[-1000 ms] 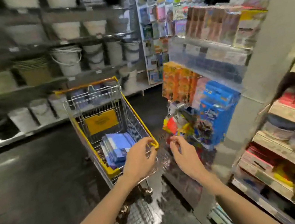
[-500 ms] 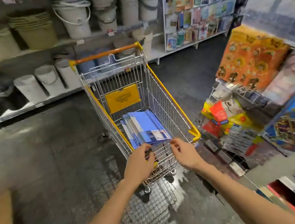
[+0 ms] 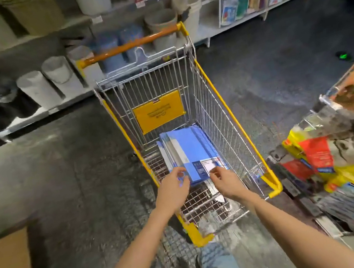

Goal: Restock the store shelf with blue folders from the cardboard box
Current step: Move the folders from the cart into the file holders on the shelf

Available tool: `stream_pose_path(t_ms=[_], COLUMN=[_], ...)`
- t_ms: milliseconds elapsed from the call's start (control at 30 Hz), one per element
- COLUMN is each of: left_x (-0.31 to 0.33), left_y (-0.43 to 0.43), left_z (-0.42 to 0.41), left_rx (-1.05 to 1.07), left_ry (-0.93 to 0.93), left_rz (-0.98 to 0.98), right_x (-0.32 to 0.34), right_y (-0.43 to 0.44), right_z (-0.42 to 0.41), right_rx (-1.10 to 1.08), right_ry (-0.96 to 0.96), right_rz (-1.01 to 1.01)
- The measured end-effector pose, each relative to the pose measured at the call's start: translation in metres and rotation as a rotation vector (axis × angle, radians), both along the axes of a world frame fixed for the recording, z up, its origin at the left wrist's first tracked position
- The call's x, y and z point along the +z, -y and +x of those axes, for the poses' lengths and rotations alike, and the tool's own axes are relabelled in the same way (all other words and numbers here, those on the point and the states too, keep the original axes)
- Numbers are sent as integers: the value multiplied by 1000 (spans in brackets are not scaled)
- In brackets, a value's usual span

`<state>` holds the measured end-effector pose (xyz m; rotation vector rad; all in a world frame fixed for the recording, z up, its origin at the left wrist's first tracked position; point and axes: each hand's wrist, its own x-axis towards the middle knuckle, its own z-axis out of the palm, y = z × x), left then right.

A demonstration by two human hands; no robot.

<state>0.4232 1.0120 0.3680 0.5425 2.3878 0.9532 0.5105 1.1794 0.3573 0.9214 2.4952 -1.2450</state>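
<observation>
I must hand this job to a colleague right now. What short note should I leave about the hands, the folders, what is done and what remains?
Left hand: fingers curled at the near left corner of the blue folders; blur hides whether it grips.
Right hand: fingers curled at the stack's near edge, by the label; grip also unclear.
Things: the folders lie flat in one stack inside the shopping cart. A cardboard box stands on the floor to the left.
Done: the folders are in the cart.
Left: lift them out and place them on the shelf.
</observation>
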Motion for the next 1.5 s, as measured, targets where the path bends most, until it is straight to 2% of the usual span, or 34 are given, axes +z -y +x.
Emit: stream_pose_path(t_ms=[200,400,600,833,1100,1200,1300,1433,1500], left_x=[-27,-80,-149,-206,-218,-217,-216,-213,-209], left_y=[-41,-68,-97,-130,-159,-161,-159,-158,-161], left_z=[-57,-109,-160,-205,-228,-232,-233,-237,-240], left_rx=[238,378,455,488,627,677,713,798,753], left_ry=[211,389,612,762,924,929,926,1039,1029], left_rz=[45,29,-4,-32,0,34,112,287,277], right_x=[-28,-72,-114,-157,-186,-192,-197,-206,-208], right_y=[-36,-37,-39,-49,-66,-71,-77,-86,-93], right_z=[-56,-95,-149,-185,-212,-218,-227,-233,-233], right_rx=[2,-52,-194,-266,-265,-259,-227,-153,-188], right_ry=[93,218,286,396,450,449,433,378,349], right_rz=[-56,-135,-169,-174,-151,-155,-150,-61,-55])
